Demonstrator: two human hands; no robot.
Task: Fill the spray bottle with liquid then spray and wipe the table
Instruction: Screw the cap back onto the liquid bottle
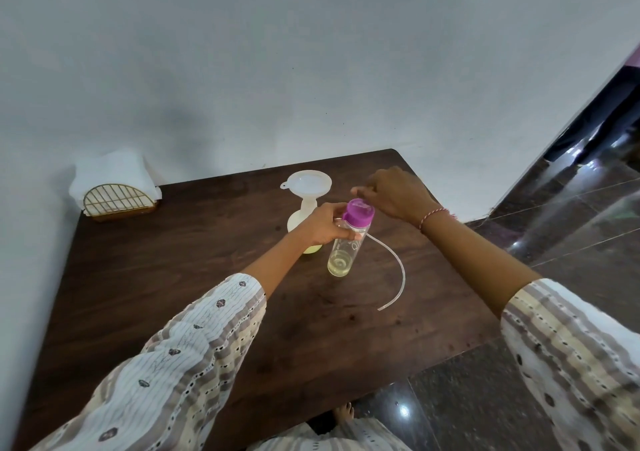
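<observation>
My left hand (323,223) grips the neck of a clear bottle (344,253) that stands on the dark wooden table (173,277). The bottle has a little pale yellow liquid at its bottom. My right hand (398,191) hovers just behind its purple cap (358,212), with curled fingers pinching the cap's far rim. Behind my left hand stands a white spray bottle body (304,218) with a white funnel (306,182) in its mouth and yellowish liquid (311,249) at its base. A clear dip tube (401,270) curves over the table to the right; its spray head is hidden.
A gold wire napkin holder (117,197) full of white tissues sits at the table's back left corner against the pale wall. The table's right edge meets a glossy dark tiled floor (554,242). My bare foot (344,412) shows below the near edge.
</observation>
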